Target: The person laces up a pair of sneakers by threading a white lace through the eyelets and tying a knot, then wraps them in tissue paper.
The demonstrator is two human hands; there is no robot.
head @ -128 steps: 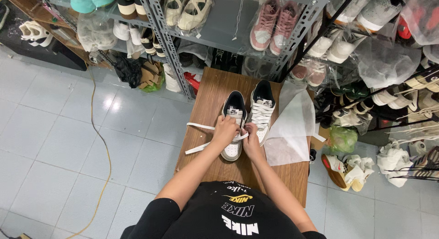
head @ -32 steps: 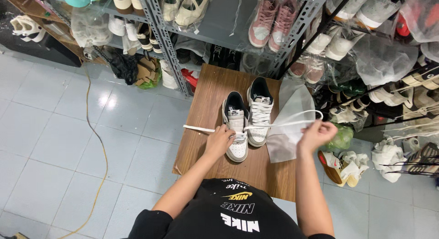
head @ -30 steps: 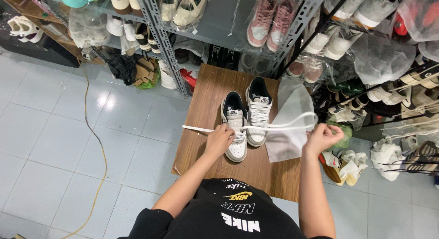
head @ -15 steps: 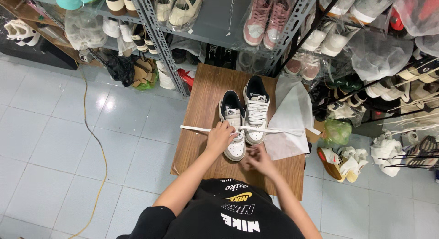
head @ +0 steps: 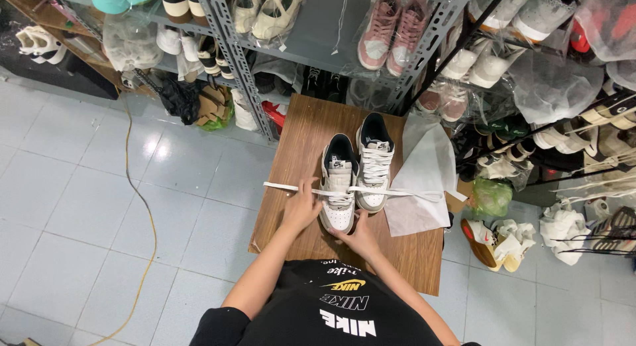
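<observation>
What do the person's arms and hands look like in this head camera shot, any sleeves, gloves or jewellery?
Both arms are bare from the short sleeves of a black T-shirt with white and yellow print on it. The left hand and right hand wear no gloves. No watch, ring or bracelet shows at this size.

Grey-and-white sneakers (head: 358, 170) with black linings and a white lace (head: 291, 187) sit on a brown wood-grain tabletop (head: 305, 131) beside white paper (head: 424, 180).
</observation>
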